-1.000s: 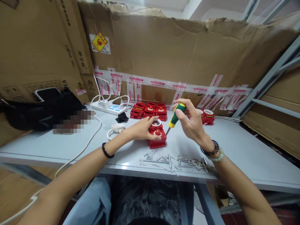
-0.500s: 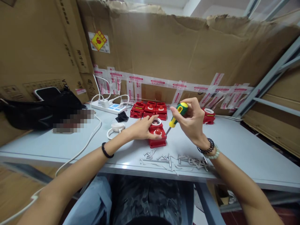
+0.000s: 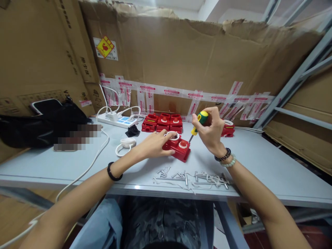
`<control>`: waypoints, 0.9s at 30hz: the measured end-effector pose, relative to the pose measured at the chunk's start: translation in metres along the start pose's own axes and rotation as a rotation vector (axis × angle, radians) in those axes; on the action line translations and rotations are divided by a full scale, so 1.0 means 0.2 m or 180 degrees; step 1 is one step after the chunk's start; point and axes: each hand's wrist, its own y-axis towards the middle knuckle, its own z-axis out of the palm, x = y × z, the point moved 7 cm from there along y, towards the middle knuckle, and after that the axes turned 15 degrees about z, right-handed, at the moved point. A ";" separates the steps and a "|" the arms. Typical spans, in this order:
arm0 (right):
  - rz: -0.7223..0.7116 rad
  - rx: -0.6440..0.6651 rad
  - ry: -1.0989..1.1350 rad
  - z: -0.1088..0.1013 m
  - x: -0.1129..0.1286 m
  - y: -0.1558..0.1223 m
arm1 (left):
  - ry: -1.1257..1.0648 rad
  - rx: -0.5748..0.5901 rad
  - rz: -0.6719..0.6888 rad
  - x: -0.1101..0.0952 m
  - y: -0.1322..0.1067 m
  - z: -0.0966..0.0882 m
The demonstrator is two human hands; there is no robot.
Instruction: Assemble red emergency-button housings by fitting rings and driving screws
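A red plastic housing (image 3: pixel 180 153) with a round red button and a white ring lies on the table, turned at an angle. My left hand (image 3: pixel 158 143) grips its left end, thumb on the near side and fingers over the top by the white ring. In my right hand (image 3: pixel 211 129) is a screwdriver (image 3: pixel 201 121) with a green and yellow handle, fingers wrapped round it. Its shaft slants down to the far right corner of the housing; the tip's exact seat is hard to make out.
Several red housings (image 3: pixel 163 122) stand behind, another (image 3: pixel 228 129) to the right. Loose screws (image 3: pixel 163 171) and metal rods with string (image 3: pixel 210 179) lie near the front edge. White rings (image 3: pixel 124 147), black cloth (image 3: pixel 132 131) and a power strip (image 3: pixel 118 120) are left. Cardboard (image 3: pixel 166 62) walls the back.
The housing has turned, its button end swinging to the right. My right hand has lifted the screwdriver slightly and moved its tip to the housing's far right corner. The view has shifted a little.
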 end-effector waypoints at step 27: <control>-0.0178 0.0438 -0.0228 0.16 0.09 -0.01 | -0.0741 -0.0117 0.0469 0.04 0.02 0.02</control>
